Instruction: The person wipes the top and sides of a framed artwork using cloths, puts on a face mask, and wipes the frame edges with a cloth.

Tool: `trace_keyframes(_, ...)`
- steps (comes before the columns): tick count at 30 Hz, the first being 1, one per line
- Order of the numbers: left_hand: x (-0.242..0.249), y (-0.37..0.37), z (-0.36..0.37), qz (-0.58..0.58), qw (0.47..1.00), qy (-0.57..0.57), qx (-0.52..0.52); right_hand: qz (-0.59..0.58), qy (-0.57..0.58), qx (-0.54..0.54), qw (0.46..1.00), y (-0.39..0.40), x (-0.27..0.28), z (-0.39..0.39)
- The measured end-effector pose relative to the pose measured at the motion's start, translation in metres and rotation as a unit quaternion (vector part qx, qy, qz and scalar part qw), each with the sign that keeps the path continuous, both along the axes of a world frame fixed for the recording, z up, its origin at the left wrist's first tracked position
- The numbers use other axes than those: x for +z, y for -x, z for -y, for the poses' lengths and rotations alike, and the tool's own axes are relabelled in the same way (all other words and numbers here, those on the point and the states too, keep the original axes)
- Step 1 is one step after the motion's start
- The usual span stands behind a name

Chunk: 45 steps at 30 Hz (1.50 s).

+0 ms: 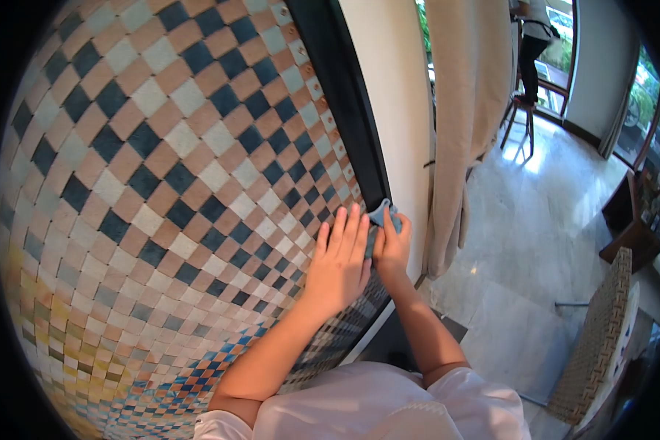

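Note:
My left hand (pixel 339 260) lies flat against a large woven panel (pixel 191 139) of tan, grey and dark blue squares, its fingers stretched out and pointing up. Just to its right, my right hand (pixel 393 248) is closed on a blue-grey cloth (pixel 380 213). That cloth is pressed against the black frame (pixel 354 103) along the panel's right edge. Part of the cloth is hidden behind my fingers.
Right of the frame is a pale wall with a long beige curtain (pixel 458 139). A woven chair (pixel 594 345) stands at the lower right on the shiny floor (pixel 506 220). Farther off, a person (pixel 533 51) stands on a stool (pixel 521 125) by the windows. A wooden cabinet (pixel 631 224) is at right.

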<state>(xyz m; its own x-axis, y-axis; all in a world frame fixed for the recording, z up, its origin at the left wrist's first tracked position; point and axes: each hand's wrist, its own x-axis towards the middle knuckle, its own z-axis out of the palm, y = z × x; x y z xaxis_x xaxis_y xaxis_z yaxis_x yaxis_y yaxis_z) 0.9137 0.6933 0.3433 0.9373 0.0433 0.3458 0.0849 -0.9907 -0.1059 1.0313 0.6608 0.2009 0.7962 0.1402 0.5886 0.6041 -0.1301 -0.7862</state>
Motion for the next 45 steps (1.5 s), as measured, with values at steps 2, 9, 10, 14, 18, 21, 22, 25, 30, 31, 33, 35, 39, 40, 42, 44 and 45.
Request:
trace_keyframes(2,0.004,0.001,0.000,0.019,1.000,0.010,-0.013,0.023,0.012,-0.002,1.000,-0.003,0.016,0.002)
trace_keyframes(9,0.057,0.011,0.007,0.075,0.997,-0.023,-0.011,0.157,-0.026,-0.018,0.987,-0.023,0.139,-0.001)
trace_keyframes(10,0.068,0.014,0.007,0.085,0.996,-0.039,-0.005,0.175,-0.026,-0.021,0.984,-0.026,0.160,-0.001)
trace_keyframes(14,0.114,0.032,0.007,0.122,0.987,-0.098,0.031,0.248,-0.055,-0.050,0.966,-0.034,0.238,-0.004)
trace_keyframes(18,0.166,0.037,0.001,0.172,0.968,-0.177,0.034,0.309,-0.085,-0.084,0.944,-0.043,0.306,-0.012)
trace_keyframes(21,0.214,0.034,0.000,0.212,0.940,-0.266,0.029,0.327,-0.097,-0.098,0.935,-0.049,0.355,-0.014)
trace_keyframes(22,0.230,0.033,-0.001,0.218,0.927,-0.305,0.035,0.327,-0.101,-0.102,0.934,-0.052,0.371,-0.015)
trace_keyframes(25,0.271,0.029,-0.006,0.229,0.880,-0.413,0.047,0.331,-0.103,-0.090,0.934,-0.060,0.416,-0.013)
trace_keyframes(30,0.322,0.036,-0.011,0.204,0.835,-0.506,0.072,0.347,-0.088,-0.108,0.928,-0.073,0.499,-0.014)
trace_keyframes(31,0.330,0.040,-0.014,0.211,0.830,-0.511,0.077,0.353,-0.086,-0.116,0.924,-0.078,0.515,-0.016)
trace_keyframes(33,0.346,0.048,-0.018,0.228,0.818,-0.521,0.089,0.368,-0.063,-0.129,0.919,-0.084,0.544,-0.017)
trace_keyframes(35,0.361,0.059,-0.021,0.240,0.800,-0.541,0.099,0.396,-0.036,-0.154,0.905,-0.090,0.569,-0.016)
trace_keyframes(39,0.387,0.090,-0.022,0.261,0.768,-0.571,0.130,0.392,-0.008,-0.167,0.905,-0.094,0.616,-0.015)
trace_keyframes(40,0.393,0.098,-0.023,0.267,0.761,-0.575,0.139,0.370,-0.010,-0.169,0.913,-0.091,0.626,-0.016)
trace_keyframes(42,0.406,0.116,-0.027,0.274,0.734,-0.596,0.176,0.330,-0.004,-0.166,0.929,-0.078,0.645,-0.014)
trace_keyframes(44,0.417,0.135,-0.032,0.290,0.724,-0.594,0.199,0.304,0.003,-0.166,0.938,-0.064,0.664,-0.012)
trace_keyframes(45,0.422,0.145,-0.035,0.297,0.718,-0.593,0.211,0.298,0.007,-0.169,0.940,-0.058,0.674,-0.015)
